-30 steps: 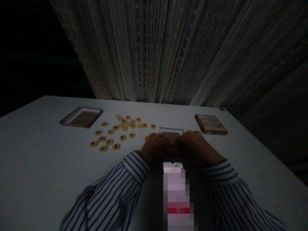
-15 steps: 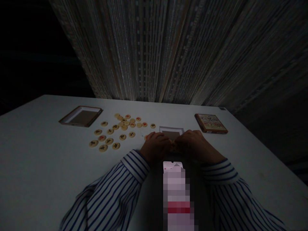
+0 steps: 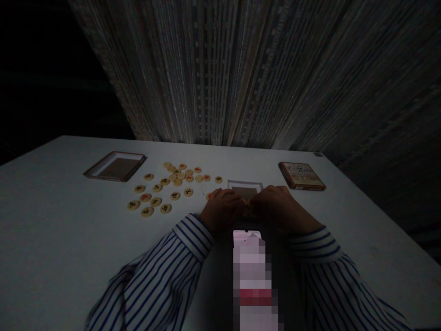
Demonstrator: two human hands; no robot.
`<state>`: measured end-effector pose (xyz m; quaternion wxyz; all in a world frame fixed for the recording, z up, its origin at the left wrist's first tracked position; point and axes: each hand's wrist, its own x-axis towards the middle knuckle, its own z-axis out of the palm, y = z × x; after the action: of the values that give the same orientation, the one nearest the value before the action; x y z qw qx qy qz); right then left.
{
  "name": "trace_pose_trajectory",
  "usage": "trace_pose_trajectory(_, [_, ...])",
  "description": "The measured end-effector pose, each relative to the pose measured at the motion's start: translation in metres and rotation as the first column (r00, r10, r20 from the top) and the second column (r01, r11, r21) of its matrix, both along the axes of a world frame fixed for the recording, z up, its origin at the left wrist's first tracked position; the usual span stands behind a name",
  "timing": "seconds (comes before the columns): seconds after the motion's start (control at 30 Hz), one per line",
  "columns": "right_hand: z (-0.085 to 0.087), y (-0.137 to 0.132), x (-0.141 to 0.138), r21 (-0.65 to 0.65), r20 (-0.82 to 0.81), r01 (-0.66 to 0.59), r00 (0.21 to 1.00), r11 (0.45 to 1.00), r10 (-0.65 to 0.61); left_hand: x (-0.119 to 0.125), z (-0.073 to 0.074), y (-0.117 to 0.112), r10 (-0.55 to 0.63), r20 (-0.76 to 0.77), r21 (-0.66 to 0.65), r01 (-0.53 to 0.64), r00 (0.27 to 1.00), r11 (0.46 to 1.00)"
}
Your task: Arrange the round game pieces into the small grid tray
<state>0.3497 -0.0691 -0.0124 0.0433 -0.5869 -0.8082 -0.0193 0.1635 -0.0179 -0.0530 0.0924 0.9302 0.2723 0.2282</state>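
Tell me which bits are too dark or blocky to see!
The head view is dim overall, nearly black at upper left; in the head view, too, left hand and right hand are shadowed, and squares hide much of the bright phone.

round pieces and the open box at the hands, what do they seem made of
Round pieces: probably wood, smooth, by their even pale tan colour, though plastic is possible. Open box: likely cardboard, matte, by its thin pale wall and dull brown floor.

Left fingers [image 3: 227,198] and right fingers [image 3: 265,197] nearly meet at an open box [image 3: 245,185].
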Motion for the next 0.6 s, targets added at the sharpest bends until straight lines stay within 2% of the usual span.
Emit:
trace_pose_trajectory(0.2, [0.0013, -0.0021, 0.0003, 0.008, -0.046, -0.011, 0.999, 1.000, 0.012, -0.0004, 0.0009, -0.0004, -0.006, -0.001, 0.001, 0.006, 1.000, 1.000])
trace_pose_trajectory(0.6, [0.0038, -0.0024, -0.0016, -0.009, -0.035, -0.008, 0.999, 1.000, 0.008, -0.0005, 0.0000, 0.0014, -0.012, 0.027, 0.011, 0.012, 1.000, 1.000])
